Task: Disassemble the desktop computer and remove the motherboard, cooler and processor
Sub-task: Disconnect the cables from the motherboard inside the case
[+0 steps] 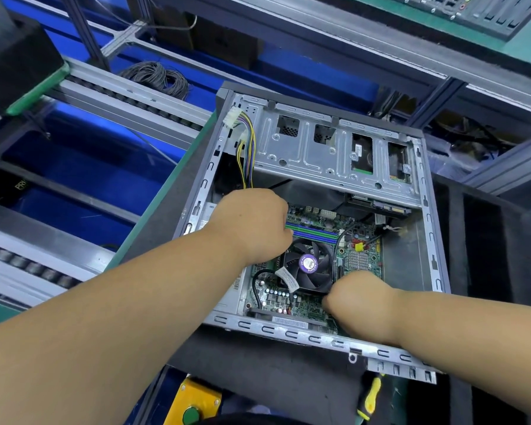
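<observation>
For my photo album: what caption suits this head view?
Both hands reach into the open computer case, left hand and right hand flanking the cooler fan.

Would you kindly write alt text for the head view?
Both hands, the left hand and right hand, reach into an open computer case, either side of the cooler fan on the green motherboard.

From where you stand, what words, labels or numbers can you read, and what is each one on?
"PRI": yellowish letters, cut off, on a dark bin at far left.
Purple fan sticker: print there, too blurred to read.
White tag on the fan cable: too small to read.
Barcode label on the case's near edge: unreadable.
Motherboard markings: too small to read.
</observation>
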